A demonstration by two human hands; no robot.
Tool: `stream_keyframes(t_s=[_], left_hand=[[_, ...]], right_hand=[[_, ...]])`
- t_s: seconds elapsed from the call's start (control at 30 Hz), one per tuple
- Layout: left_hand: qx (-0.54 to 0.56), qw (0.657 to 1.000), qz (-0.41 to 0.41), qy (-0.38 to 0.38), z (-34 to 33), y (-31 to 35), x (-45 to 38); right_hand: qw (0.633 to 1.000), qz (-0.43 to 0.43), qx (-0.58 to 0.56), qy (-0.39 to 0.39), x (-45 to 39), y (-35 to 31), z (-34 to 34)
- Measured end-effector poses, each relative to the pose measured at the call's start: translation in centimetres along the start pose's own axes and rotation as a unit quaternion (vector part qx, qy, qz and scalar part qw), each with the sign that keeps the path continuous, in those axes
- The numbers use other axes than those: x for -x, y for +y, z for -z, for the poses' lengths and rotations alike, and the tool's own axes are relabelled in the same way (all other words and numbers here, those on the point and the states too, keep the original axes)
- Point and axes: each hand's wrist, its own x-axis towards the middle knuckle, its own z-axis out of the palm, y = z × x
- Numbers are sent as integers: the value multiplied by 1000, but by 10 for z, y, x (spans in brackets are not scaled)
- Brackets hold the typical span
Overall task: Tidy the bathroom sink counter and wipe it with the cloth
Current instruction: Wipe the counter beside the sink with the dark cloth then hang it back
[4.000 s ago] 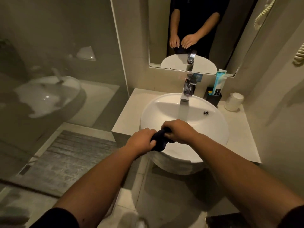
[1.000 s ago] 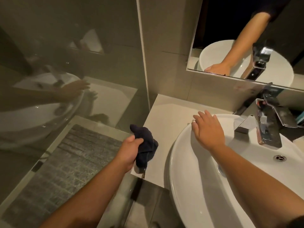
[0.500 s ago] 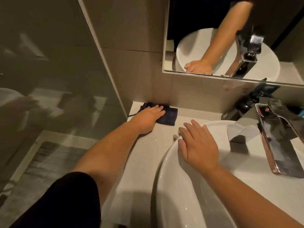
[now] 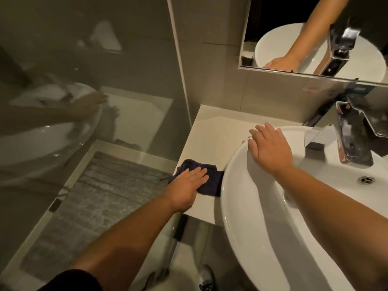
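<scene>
A pale, smooth counter [image 4: 212, 131] runs along a tiled wall [image 4: 214, 66] in a dimly lit bathroom. On it sits a round white basin [image 4: 252, 238], raised above the surface, with a drain [image 4: 366, 179] showing near its far side. A chrome tap [image 4: 352, 141] stands behind the basin, its spout leaning out over the bowl. Above the tap hangs a mirror [image 4: 273, 28], which reflects the basin, the tap and a forearm. To the left of the counter a glass shower screen [image 4: 94, 80] shows faint reflections of the basin and an arm. Beyond the glass lies a grey ribbed mat [image 4: 100, 196] on the shower floor. Below the counter edge, a shoe [image 4: 206, 278] shows on the light floor.

The cloth [image 4: 212, 181] is dark navy, soft and crumpled into a loose flat wad. It lies on the counter at the front left corner, just beside the basin's outer wall, with one edge touching or almost touching it.

The person's left hand [image 4: 186, 185] presses flat on the cloth, palm down, fingers stretched out and close together, not curled around it. The wrist hangs over the counter's front edge.

The right hand [image 4: 270, 148] rests on the basin's back left rim, palm down, with the fingers [image 4: 260, 131] spread and extended toward the wall, holding nothing. Both forearms are bare, and a dark sleeve [image 4: 71, 280] covers the left upper arm.
</scene>
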Motion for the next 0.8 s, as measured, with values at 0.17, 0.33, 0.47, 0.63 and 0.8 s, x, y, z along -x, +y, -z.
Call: stream_keyframes(t_s=[0.17, 0.33, 0.47, 0.63, 0.8], left_hand=[[-7, 999, 32, 0, -22, 32, 70], [-32, 998, 53, 14, -37, 50, 103], [110, 981, 136, 79, -37, 64, 112], [557, 745, 352, 99, -18, 85, 112], [735, 554, 361, 146, 7, 87, 90]], right_hand=[[999, 11, -9, -33, 0, 0, 8], [998, 4, -21, -59, 1, 0, 15], [997, 11, -27, -69, 1, -1, 21], [997, 15, -37, -72, 2, 0, 23], [997, -11, -41, -67, 4, 8, 22]])
